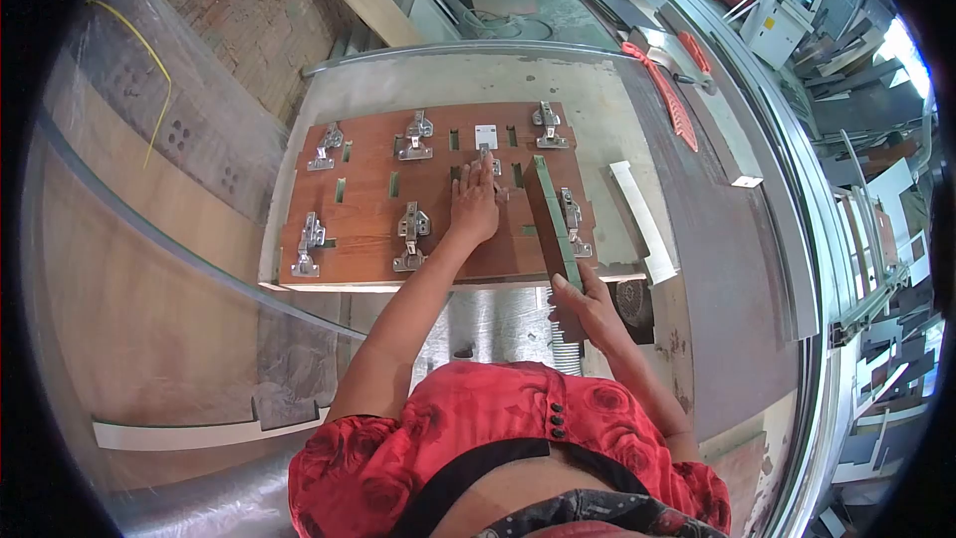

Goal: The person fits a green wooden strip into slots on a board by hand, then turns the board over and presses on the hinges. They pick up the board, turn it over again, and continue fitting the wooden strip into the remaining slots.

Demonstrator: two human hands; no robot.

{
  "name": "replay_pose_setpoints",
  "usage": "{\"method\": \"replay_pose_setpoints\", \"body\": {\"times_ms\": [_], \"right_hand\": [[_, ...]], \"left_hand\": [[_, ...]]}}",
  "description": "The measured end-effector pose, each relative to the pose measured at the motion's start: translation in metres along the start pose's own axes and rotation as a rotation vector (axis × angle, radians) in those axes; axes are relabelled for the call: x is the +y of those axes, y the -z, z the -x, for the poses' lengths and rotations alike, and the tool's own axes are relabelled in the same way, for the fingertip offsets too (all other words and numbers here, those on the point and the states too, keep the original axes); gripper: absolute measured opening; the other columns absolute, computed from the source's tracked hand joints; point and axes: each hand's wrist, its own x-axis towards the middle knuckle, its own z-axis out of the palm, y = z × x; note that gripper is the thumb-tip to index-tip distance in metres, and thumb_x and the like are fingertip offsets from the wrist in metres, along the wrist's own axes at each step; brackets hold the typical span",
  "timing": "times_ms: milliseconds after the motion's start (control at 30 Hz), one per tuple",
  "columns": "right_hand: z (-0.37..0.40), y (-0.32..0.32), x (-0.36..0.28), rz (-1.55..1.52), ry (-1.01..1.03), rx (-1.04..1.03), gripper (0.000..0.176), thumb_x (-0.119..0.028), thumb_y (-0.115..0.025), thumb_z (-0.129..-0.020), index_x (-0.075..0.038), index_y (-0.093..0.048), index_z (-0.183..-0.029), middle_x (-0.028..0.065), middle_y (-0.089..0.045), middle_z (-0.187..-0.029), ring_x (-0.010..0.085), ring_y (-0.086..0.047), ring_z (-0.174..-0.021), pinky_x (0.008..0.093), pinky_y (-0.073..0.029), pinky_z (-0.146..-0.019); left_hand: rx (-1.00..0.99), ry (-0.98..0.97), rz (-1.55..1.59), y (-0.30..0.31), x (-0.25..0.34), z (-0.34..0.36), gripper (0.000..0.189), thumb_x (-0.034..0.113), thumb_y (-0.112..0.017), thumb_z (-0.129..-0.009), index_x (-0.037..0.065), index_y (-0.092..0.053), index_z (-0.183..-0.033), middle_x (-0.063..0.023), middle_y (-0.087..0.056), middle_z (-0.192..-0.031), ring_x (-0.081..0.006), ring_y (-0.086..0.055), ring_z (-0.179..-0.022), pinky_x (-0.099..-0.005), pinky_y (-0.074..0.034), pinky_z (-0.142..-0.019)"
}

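A reddish-brown wooden board (368, 199) lies flat, with several metal cabinet hinges (411, 236) standing on it and slots cut through it. My left hand (475, 207) rests on the middle of this board, fingers stretched forward, touching or close beside a hinge partly hidden by the fingertips. Just beyond them is a small white plate (485, 135). My right hand (590, 311) grips the near end of a narrow wooden strip with a green edge (554, 214). The strip slants over the board's right side, partly covering the hinge there.
A pale worktable (588, 90) lies under the board. To the right are a white curved strip (642, 219), a red-handled tool (665, 95) and a hammer (697, 80) on dark panels (732, 269). A plastic-wrapped curved panel (179, 269) stands at left; boards lean behind.
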Motion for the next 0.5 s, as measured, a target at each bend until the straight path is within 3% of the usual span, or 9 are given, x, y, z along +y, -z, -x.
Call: {"method": "replay_pose_setpoints", "body": {"times_ms": [233,333,500], "right_hand": [[-0.031,0.002,-0.030,0.001,0.101,-0.043,0.048,-0.037,-0.058,-0.093,-0.005,-0.046,-0.127,0.0074,-0.059,-0.093,0.0124,-0.059,-0.075,0.0268,-0.052,-0.061],[-0.052,-0.007,-0.047,-0.032,0.149,-0.019,0.049,-0.044,-0.055,-0.093,-0.006,-0.048,-0.121,0.0082,-0.060,-0.081,0.0156,-0.061,-0.062,0.0277,-0.052,-0.055],[-0.086,-0.003,-0.048,0.014,0.050,-0.089,0.050,-0.045,-0.058,-0.091,-0.005,-0.048,-0.120,0.0062,-0.057,-0.081,0.0140,-0.059,-0.061,0.0284,-0.050,-0.050]], "left_hand": [[0.008,0.027,0.002,0.028,0.008,0.042,0.077,0.031,-0.053,-0.091,0.011,-0.007,-0.150,-0.0230,-0.026,-0.148,-0.0418,-0.023,-0.138,-0.0536,-0.018,-0.112],[-0.027,0.024,-0.032,0.021,0.017,0.075,0.080,0.031,-0.054,-0.090,0.010,-0.005,-0.150,-0.0241,-0.025,-0.148,-0.0420,-0.020,-0.139,-0.0525,-0.017,-0.113],[0.009,-0.043,-0.079,0.018,0.017,0.094,0.075,0.030,-0.055,-0.088,0.004,-0.017,-0.147,-0.0258,-0.027,-0.145,-0.0427,-0.020,-0.138,-0.0516,-0.015,-0.114]]}}
